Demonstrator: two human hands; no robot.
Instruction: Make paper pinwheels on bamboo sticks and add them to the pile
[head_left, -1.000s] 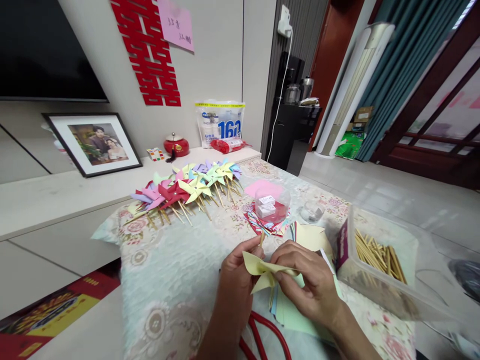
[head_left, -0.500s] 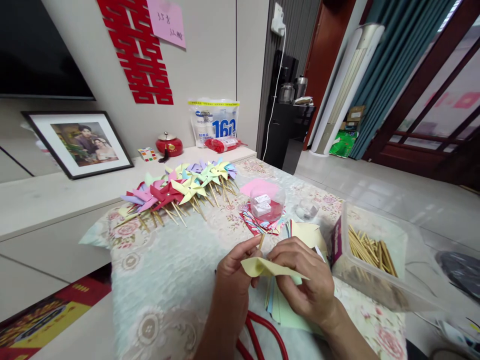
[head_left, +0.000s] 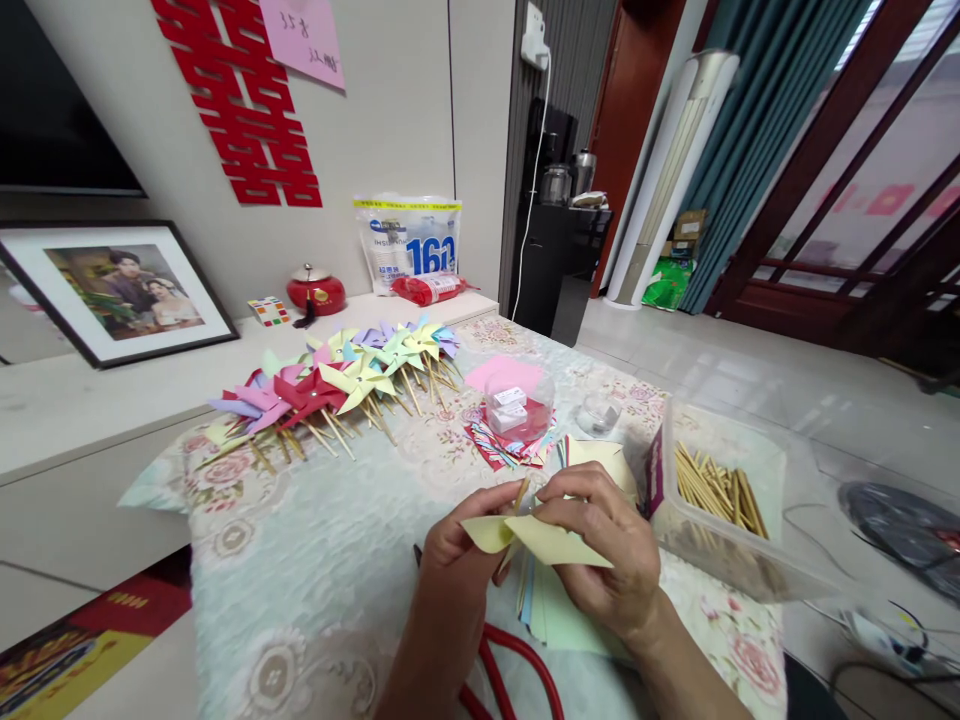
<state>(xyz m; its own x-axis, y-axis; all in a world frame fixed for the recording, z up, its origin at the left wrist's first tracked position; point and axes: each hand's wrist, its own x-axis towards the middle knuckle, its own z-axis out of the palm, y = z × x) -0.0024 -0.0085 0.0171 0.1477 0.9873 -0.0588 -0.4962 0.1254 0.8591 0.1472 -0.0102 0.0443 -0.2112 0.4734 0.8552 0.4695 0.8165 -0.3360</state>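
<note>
Between my two hands is a pale yellow paper pinwheel [head_left: 559, 542] with its blades curled. My left hand [head_left: 459, 555] is closed around a thin wooden stick [head_left: 520, 494], whose tip rises behind the paper. The fingers of my right hand [head_left: 611, 560] pinch the pinwheel near its middle, and the paper partly hides them. Beneath my right hand lies a stack of coloured paper sheets [head_left: 570, 610], green on top. Red-handled scissors [head_left: 525, 655] rest on the cloth beside my left forearm.
Finished pinwheels [head_left: 352, 380] lie in a row at the back left. A clear round tub [head_left: 517, 405] stands on cut paper pieces, with a small clear dish [head_left: 598, 412] nearby. At the right, a plastic box [head_left: 656, 470] holds wooden sticks. A framed photo [head_left: 97, 350] leans on the ledge.
The camera view has turned slightly right, so the surroundings sit further left. The pinwheel paper has tilted and shows more of its face. Both hands keep their hold.
</note>
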